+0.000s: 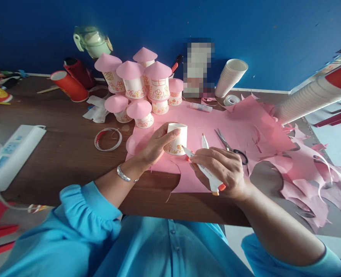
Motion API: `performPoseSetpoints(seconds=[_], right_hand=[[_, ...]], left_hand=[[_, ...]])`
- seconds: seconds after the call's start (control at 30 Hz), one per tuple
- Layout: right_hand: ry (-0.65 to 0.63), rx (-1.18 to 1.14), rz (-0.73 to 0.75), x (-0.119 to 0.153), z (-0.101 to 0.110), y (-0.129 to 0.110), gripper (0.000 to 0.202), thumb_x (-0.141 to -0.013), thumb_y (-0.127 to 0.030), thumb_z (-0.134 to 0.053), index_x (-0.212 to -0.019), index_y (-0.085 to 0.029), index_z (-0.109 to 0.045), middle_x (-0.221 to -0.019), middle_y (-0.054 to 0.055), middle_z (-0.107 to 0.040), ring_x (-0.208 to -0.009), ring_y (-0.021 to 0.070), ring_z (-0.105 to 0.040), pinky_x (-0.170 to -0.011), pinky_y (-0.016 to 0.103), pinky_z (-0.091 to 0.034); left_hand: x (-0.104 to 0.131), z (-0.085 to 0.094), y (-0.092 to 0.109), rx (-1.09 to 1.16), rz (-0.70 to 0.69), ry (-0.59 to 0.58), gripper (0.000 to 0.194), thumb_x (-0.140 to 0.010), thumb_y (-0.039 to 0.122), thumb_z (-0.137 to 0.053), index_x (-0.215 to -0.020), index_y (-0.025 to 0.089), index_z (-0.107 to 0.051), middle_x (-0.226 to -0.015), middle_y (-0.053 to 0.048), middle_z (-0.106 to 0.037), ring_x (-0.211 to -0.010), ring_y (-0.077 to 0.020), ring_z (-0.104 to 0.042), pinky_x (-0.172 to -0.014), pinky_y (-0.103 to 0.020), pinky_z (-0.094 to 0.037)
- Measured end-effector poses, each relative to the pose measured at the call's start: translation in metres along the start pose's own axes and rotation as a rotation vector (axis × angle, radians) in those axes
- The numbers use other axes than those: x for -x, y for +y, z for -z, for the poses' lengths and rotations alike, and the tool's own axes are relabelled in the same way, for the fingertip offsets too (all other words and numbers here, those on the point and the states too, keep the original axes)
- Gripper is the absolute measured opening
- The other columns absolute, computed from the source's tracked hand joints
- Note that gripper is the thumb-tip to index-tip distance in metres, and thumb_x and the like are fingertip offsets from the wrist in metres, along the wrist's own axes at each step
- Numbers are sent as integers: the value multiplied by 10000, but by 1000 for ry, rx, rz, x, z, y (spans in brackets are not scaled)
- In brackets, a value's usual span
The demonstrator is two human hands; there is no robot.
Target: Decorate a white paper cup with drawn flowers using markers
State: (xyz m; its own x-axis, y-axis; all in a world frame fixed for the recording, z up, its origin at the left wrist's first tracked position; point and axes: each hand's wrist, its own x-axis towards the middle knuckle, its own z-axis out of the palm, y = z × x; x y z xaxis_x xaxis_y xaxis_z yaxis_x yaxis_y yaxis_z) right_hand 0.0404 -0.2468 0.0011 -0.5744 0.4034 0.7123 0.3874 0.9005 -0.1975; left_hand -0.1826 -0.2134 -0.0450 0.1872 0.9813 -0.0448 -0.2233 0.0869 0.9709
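Note:
A white paper cup (178, 135) with orange flowers drawn near its lower rim is upright in my left hand (158, 143), thumb across its front. My right hand (222, 169) is closed around two white markers. The tip of one marker (188, 152) is at the cup's lower right side; the other marker (205, 141) points up and away from the cup. Behind the cup stand several small cup houses with pink cone roofs (158, 70) and orange drawings. Pink paper (193, 181) lies under and around my hands.
Black-handled scissors (228, 145) lie right of my right hand, with pink scraps (311, 184) beyond. A tape roll (108, 139) and a white power strip (17, 154) are at left. Cup stacks (230, 77), a red cup (69, 86) and a green-lidded container (93, 42) stand behind.

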Motion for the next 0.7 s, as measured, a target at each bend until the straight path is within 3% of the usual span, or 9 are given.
performPoseSetpoints(seconds=[0.7], right_hand=[[-3,4,2,-4,-1,-2,204,-919,-58,-694,-1071,-179,-632,-880,28,-760,-741,149,-725,-672,285,-620]], left_hand=[[0,-1,2,0,-8,-3,416,-928,505,-684,-1220,209,-694,-1159,-75,-703,-993,-201,-627,-827,-321,-513]])
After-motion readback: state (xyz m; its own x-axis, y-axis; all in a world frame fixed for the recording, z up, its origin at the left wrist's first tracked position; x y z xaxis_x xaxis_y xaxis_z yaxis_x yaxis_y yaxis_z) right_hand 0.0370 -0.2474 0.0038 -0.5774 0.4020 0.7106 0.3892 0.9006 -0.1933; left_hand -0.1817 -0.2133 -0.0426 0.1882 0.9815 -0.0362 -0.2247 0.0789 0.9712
